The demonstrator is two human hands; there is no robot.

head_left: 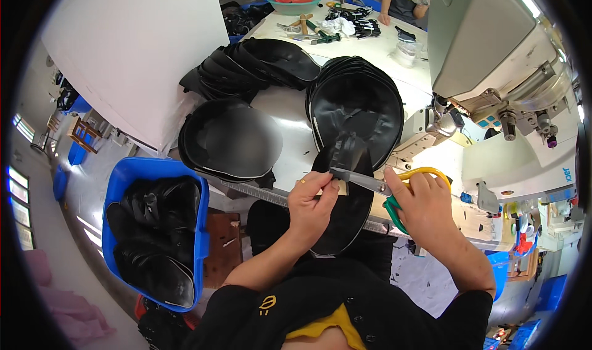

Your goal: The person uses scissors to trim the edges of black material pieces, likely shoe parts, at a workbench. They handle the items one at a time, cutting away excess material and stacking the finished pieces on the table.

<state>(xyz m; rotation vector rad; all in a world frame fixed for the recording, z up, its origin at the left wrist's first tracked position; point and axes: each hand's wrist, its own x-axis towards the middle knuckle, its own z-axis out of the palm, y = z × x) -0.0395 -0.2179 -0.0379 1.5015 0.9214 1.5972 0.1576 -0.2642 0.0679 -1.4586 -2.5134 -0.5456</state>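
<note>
Two hands at work: we pinch the black oval leather piece (345, 214) at the desk (290, 113) edge, left hand (313, 202) fingers closed on it, right hand (425, 205) gripping yellow-and-green-handled scissors (376, 182). Blades sit just beside our left fingertips; a slip could nick them or miscut.

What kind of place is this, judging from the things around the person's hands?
Most likely a sewing workshop for shoes or leather goods. An industrial sewing machine stands on the table, stacks of cut black pieces lie beside it, and the right hand works scissors on one piece held by the left hand.
</note>
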